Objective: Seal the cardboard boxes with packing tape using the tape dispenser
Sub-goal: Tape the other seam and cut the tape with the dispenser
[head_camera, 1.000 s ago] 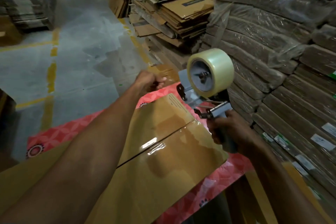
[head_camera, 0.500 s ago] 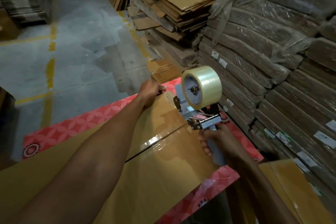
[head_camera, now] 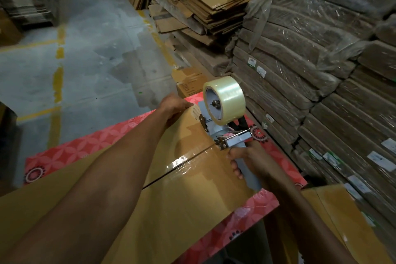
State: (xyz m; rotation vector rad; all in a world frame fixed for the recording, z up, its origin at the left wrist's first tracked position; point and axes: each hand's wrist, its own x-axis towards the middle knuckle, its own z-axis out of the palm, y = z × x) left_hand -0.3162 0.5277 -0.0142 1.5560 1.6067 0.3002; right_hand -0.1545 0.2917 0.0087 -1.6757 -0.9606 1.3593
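Note:
A brown cardboard box (head_camera: 192, 195) lies on a red patterned table (head_camera: 70, 150), its two top flaps meeting at a seam covered by shiny clear tape (head_camera: 188, 161). My right hand (head_camera: 248, 158) grips the grey handle of the tape dispenser (head_camera: 225, 133), which carries a roll of clear tape (head_camera: 227, 100) and rests on the box's far right edge at the seam. My left hand (head_camera: 173, 105) reaches across the box and holds its far edge, fingers curled over it.
Plastic-wrapped bundles of flat cardboard (head_camera: 321, 70) rise close on the right. Loose flattened cartons (head_camera: 205, 6) are piled behind. Another brown box (head_camera: 334, 221) sits low at the right. A small carton (head_camera: 188, 83) lies beyond the table. Concrete floor with yellow lines (head_camera: 57, 83) spreads left.
The dispenser has dropped from above the box onto its far edge at the seam. My left hand has moved from beyond the box to gripping its far edge.

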